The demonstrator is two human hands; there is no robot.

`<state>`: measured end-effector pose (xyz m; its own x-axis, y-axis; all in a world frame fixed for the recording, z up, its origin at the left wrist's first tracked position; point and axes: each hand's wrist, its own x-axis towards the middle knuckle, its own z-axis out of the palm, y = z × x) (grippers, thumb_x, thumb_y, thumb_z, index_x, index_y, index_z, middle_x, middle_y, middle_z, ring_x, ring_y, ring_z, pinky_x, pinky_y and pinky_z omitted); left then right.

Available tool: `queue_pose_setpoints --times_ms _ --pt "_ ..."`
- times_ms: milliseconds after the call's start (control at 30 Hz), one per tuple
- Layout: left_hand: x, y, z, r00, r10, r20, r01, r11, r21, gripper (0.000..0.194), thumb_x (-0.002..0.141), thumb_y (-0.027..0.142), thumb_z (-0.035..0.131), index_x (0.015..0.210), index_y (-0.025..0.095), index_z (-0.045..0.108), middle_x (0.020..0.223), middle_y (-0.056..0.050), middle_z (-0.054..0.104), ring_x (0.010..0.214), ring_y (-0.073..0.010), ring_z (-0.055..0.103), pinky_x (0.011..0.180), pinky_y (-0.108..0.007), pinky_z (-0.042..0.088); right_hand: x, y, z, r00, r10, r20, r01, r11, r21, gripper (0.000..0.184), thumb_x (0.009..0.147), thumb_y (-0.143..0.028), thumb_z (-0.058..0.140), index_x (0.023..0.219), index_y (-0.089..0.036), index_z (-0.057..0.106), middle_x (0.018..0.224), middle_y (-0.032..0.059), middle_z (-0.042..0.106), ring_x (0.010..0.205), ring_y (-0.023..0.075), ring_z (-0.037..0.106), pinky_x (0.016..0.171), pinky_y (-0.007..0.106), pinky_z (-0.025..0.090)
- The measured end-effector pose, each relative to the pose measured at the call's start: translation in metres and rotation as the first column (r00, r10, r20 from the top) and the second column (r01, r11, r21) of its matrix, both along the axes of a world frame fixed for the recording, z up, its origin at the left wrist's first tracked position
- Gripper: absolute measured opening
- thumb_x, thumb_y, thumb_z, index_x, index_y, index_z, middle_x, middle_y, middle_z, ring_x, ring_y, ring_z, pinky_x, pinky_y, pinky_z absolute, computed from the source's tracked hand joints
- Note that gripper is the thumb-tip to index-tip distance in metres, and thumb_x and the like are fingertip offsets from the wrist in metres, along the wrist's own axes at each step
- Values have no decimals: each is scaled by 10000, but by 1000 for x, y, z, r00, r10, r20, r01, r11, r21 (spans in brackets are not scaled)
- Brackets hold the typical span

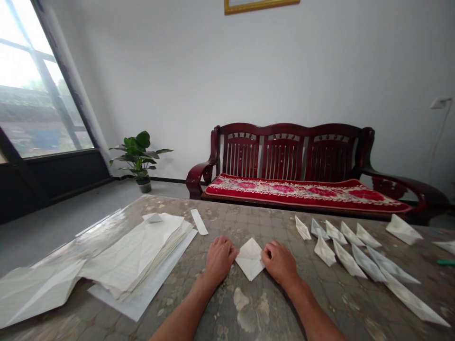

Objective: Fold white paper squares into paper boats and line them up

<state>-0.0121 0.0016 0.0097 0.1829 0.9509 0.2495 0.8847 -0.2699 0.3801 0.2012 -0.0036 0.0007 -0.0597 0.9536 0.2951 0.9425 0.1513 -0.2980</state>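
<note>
A small folded square of white paper (250, 260) lies on the table, turned so that one corner points toward me. My left hand (221, 255) is at its left corner, fingers curled in and closed at the paper's edge. At the right corner is my right hand (279, 259), also closed, with thumb and forefinger together on the edge. Both hands rest low against the tabletop. Several folded paper boats (350, 258) stand in rows to the right of my right hand.
A stack of paper sheets (135, 255) covers the table's left side, with a paper strip (199, 221) beside it. One larger paper boat (403, 229) stands at the far right, near a green object (446, 262). Beyond the patterned table (245, 308) is a wooden bench (284, 151).
</note>
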Motion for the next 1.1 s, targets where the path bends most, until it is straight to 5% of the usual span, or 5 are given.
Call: queue_pose_setpoints --times_ms 533,767,900,1100 --pt "2 -2 1 996 78 38 -76 996 -43 77 833 244 594 851 225 666 1042 -39 626 1026 -208 549 907 -312 385 0 -2 3 1000 -26 5 26 1000 3 160 812 -189 564 657 -212 598 752 9 623 746 158 524 643 287 250" --pt "4 -1 -3 997 -59 58 62 997 -53 343 868 157 530 1117 317 704 1377 -62 533 1306 -241 443 1076 -372 331 0 -2 4 999 -36 -21 36 999 -7 130 799 -199 574 672 -212 597 769 12 616 772 162 527 673 283 272" --pt "4 -1 -5 993 -111 35 113 991 -65 392 890 147 492 1184 324 681 1468 -67 460 1337 -242 428 1102 -381 323 1 -3 3 998 18 -60 -17 1000 20 85 796 -173 574 804 -227 641 875 15 631 870 180 536 761 283 316" --pt "4 0 -7 990 -138 9 138 988 -66 467 894 125 467 1278 351 609 1490 -72 435 1329 -238 449 1095 -388 344 0 -3 1 977 212 -39 -210 977 37 350 855 -108 499 1112 -283 661 1051 32 632 1028 192 512 877 283 344"
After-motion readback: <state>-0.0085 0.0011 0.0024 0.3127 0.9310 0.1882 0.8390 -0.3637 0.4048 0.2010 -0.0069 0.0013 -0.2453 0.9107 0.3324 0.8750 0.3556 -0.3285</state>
